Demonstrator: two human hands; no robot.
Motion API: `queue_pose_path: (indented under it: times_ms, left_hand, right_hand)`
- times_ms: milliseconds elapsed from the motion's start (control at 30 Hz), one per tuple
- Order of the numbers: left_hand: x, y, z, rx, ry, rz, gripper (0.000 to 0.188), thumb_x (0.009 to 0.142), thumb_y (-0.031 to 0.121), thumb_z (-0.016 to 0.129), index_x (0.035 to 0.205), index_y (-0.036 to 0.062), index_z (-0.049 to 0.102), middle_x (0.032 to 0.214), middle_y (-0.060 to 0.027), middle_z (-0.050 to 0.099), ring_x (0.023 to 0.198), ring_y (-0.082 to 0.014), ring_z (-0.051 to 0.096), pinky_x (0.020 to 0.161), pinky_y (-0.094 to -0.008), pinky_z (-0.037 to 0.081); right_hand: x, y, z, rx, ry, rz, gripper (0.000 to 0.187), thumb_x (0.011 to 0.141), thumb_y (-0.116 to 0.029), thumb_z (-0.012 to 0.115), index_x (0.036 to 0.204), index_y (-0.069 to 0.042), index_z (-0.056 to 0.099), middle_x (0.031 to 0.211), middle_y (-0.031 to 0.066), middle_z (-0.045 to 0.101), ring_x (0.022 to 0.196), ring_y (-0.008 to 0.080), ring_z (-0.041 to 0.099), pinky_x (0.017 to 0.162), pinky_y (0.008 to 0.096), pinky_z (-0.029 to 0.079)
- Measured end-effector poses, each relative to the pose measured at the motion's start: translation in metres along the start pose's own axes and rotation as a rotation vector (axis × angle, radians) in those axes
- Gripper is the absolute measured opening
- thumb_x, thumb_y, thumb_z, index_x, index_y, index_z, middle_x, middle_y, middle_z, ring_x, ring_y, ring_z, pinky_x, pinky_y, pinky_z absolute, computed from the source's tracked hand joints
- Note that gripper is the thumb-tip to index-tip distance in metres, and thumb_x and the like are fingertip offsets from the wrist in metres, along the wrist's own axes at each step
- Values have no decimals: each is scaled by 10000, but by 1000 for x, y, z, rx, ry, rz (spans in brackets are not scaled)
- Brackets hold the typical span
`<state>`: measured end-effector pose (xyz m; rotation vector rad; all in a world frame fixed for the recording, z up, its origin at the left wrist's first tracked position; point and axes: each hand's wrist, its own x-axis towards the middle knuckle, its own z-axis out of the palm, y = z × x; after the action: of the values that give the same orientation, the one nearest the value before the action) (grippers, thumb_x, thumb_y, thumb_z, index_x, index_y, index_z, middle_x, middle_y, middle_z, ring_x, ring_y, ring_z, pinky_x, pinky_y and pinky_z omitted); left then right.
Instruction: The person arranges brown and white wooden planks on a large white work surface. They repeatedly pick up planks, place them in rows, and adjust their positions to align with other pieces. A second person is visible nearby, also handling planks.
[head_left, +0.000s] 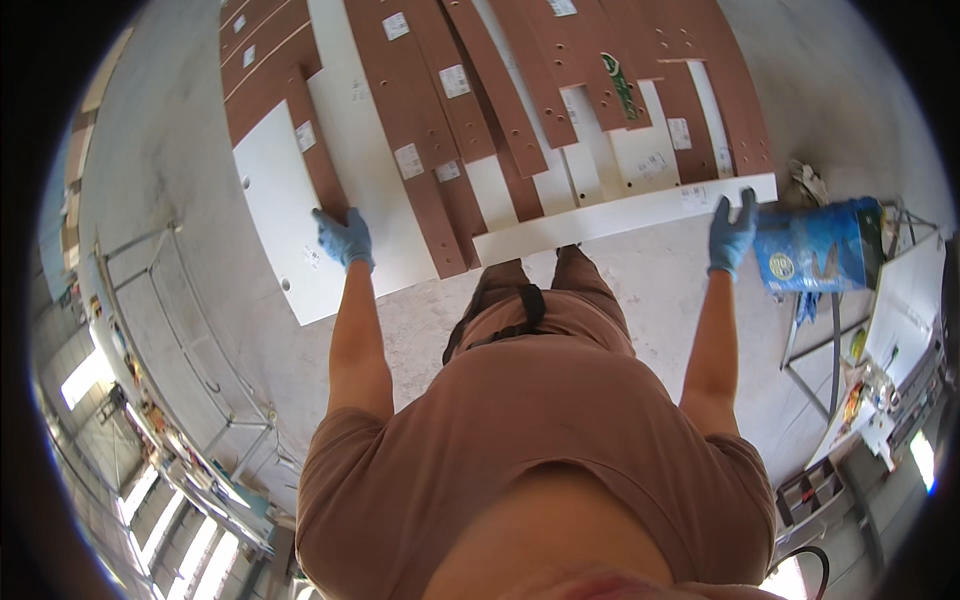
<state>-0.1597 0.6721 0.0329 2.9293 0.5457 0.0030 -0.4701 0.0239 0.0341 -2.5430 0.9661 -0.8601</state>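
Note:
Both my hands wear blue gloves. My left hand [345, 240] grips the near end of a narrow brown board [320, 170], thumb on one side and fingers on the other. That board lies over a wide white panel [275, 200]. My right hand [733, 235] has its thumb and a finger on the right end of a long white strip [600, 221]; its other fingers are hard to make out. This strip lies crosswise, slightly tilted, along the near ends of several brown and white boards [400, 100]. Many boards have drilled holes and white labels.
To the right sits a blue printed bag [815, 250], beside a metal-framed stand [905, 290]. A crumpled pale scrap [808, 183] lies behind the bag. On the left, a metal tube frame [150, 265] stands on the grey concrete floor [160, 130]. My legs are just in front of the boards.

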Motion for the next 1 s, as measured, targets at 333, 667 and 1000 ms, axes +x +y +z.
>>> queue_pose_path:
  times_ms: [333,667,1000]
  left_hand:
    - [-86,37,-90,-296,86,883,749,859,206,781,1527,-12,524,1491,-249,585,1307,-431,571,1124,-504,452]
    - [-145,164,-60,-292,-364,1490,699,802,252,776,1470,122,615,1416,-220,593,1223,-415,599,1045,-502,496]
    - [-157,201,-17,-306,-361,1532,655,811,293,758,1449,208,636,1407,-194,568,1183,-405,597,1005,-517,497]
  right_hand:
    - [-3,-144,2,374,-83,-64,449,952,-67,682,1386,36,633,1439,202,654,1327,334,629,1137,400,476]
    - [-18,-117,-31,329,-28,118,412,932,-94,695,1322,32,655,1400,236,664,1281,399,649,1100,439,507]
    - [-40,-50,-30,205,103,310,392,916,-138,726,1273,17,683,1384,245,671,1246,435,660,1064,464,526]
